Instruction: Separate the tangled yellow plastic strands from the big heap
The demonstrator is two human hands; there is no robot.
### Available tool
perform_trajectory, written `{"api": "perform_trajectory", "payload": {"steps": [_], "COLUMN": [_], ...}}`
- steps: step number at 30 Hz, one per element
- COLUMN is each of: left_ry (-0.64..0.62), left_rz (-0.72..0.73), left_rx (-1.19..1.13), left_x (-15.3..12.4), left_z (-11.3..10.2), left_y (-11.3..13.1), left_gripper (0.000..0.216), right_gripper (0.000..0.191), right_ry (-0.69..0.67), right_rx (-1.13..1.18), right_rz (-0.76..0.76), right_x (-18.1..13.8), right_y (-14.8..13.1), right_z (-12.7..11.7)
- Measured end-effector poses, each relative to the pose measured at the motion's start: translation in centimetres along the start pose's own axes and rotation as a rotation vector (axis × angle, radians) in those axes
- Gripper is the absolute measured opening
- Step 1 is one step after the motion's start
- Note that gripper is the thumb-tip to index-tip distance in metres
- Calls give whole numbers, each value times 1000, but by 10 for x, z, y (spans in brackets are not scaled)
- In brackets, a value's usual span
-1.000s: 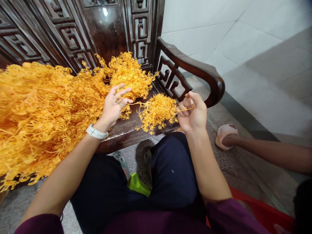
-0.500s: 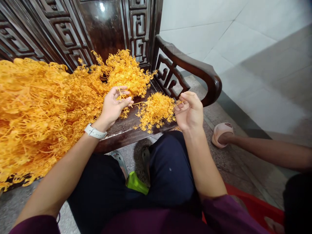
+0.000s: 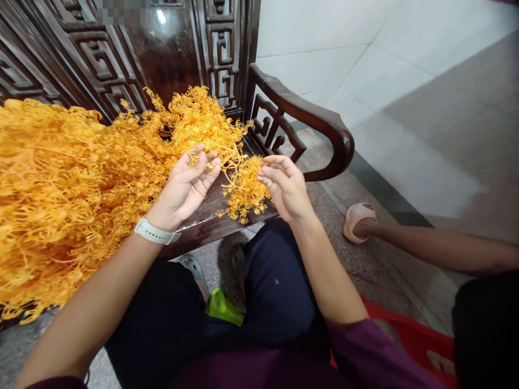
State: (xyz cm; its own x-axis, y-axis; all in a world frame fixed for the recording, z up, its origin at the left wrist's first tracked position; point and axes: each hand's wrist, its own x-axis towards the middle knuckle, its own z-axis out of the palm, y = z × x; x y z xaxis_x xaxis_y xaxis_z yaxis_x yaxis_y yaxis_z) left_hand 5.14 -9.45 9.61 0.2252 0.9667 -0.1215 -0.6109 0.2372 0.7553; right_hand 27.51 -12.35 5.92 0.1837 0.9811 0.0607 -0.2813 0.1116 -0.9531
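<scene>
Left hand (image 3: 182, 189) is held palm-up above the dark wood bench (image 3: 203, 229), fingers spread and half curled, with thin strands of an orange sprig (image 3: 239, 186) caught among them; firmness of hold cannot be told. Right hand (image 3: 286, 189) is half open, fingertips just beside the same sprig, nothing clearly gripped. The sprig is laid on the bench between both hands, joined to a large orange heap (image 3: 60, 189) spread along the seat to the left. A watch (image 3: 154, 232) is worn on the left wrist. A co-worker's arm (image 3: 438, 246) is seen at right, reaching toward a pink slipper (image 3: 357, 221) on the floor.
</scene>
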Motion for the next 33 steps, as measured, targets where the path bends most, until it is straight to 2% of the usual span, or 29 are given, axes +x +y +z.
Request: {"api": "perform_trajectory", "payload": {"steps": [6, 11, 15, 19, 23, 29, 31, 33], "left_ry": [-90, -189, -280, -371, -400, -316, -296, -263], "left_rz": [-61, -121, -76, 25, 107, 161, 158, 167], "left_rx": [31, 77, 177, 389, 600, 644, 679, 761], "left_x": [-12, -16, -15, -12, -14, -10, -4, 5], "left_z": [7, 8, 5, 0, 0, -6, -13, -22], "left_y": [-9, -19, -26, -34, -37, -28, -24, -21], "left_gripper": [29, 43, 51, 53, 54, 68, 65, 59], "right_gripper": [57, 62, 54, 45, 33, 24, 22, 20], "right_ry": [-190, -259, -259, -249, -260, -158, -61, 124], "right_rx": [-136, -122, -92, -132, -155, -145, -170, -215], "right_rz": [-13, -15, -36, -59, -86, -141, -204, -353], "right_x": [-10, -11, -12, -13, -12, -5, 0, 6], "right_y": [4, 7, 5, 3, 3, 7, 7, 3], "right_z": [13, 14, 14, 14, 11, 3, -2, -9]}}
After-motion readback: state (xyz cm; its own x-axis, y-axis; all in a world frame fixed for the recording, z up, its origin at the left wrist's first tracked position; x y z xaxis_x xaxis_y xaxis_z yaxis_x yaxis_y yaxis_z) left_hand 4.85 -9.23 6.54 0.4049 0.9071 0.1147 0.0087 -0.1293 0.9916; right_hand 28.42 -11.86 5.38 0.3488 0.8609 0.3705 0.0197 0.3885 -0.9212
